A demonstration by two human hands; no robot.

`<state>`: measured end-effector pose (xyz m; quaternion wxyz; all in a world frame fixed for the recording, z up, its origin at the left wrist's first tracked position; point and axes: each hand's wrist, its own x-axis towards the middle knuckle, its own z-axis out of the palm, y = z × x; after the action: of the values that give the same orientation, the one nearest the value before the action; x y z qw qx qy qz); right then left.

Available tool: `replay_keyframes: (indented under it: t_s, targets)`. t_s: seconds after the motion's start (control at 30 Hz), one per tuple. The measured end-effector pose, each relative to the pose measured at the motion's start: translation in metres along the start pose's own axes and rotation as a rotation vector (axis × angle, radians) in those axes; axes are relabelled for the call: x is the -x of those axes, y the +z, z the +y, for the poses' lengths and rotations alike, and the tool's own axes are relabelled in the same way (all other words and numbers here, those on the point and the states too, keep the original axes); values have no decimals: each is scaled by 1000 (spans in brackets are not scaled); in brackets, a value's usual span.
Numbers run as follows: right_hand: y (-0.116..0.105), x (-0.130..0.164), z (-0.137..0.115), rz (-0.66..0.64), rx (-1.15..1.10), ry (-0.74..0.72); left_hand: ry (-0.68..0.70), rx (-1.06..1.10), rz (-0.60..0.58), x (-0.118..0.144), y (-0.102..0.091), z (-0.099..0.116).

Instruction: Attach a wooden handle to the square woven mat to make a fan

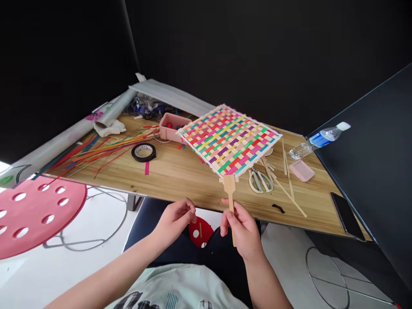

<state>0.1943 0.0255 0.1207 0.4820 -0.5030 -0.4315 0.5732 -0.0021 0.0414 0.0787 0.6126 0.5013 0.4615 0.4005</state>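
Observation:
A woven hand fan (230,139) of many-coloured strips, with a white-bound edge, is held up diagonally over the table. Its flat wooden handle (230,189) points down toward me, and my right hand (243,229) is wrapped around the lower part of it. To the left of the handle, apart from the fan, my left hand (176,219) hovers by the table's front edge. Its fingers are loosely curled toward the thumb, and nothing shows in them. Just beyond the handle, scissors (260,180) with pale grips lie on the table, their blades partly hidden.
On the wooden table (174,176) lie black tape (143,152), coloured strips (106,150), a pink box (169,126), pale strips (286,189), a pink case (301,170) and a phone (347,216). A water bottle (318,139) tilts at the right. A red stool (41,210) stands left.

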Motion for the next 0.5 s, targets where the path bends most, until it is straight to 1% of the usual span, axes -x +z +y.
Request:
replay_keyframes:
  t_s: [0.13, 0.2, 0.27, 0.37, 0.43, 0.5]
  targets:
    - [-4, -20, -2, 48, -23, -25, 98, -28, 50, -16, 0, 18]
    - [-8, -32, -2, 98, 35, -68, 156, -42, 86, -25, 0, 25]
    - [-13, -41, -3, 187, 213, -181, 209, -54, 129, -36, 3, 32]
    - [-18, -49, -5, 349, 598, -430, 339, -41, 163, -55, 14, 46]
    - [-17, -52, -7, 438, 777, -580, 438, 7, 133, -68, 26, 57]
    - [-11, -54, -8, 500, 879, -661, 494, 75, 72, -79, 41, 67]
